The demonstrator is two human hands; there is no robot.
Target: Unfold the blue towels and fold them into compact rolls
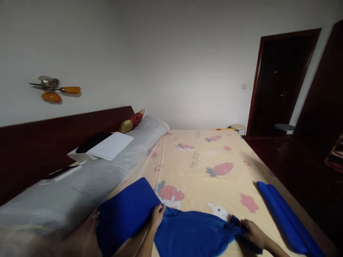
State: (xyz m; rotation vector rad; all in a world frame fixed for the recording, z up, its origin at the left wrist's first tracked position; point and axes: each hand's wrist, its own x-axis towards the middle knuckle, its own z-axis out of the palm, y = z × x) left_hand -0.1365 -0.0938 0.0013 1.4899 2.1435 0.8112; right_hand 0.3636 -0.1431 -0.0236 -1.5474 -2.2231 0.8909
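Note:
A blue cloth (193, 233) lies spread on the near part of a bed with a yellow sheet (211, 153) printed with carrots and rabbits. My left hand (157, 216) pinches the cloth's upper left corner, fingers closed on the fabric. My right hand (253, 232) grips the cloth's bunched right corner. A folded blue piece (125, 212) sits just left of my left hand. Two rolled blue cloths (284, 214) lie along the bed's right edge.
A long grey bolster (107, 171) runs along the dark wooden headboard (40, 146), with white paper (111, 145) and a red-gold cushion (132, 121) on it. Dark wooden furniture (302, 167) stands to the right, a dark doorway (281, 82) and small stools beyond.

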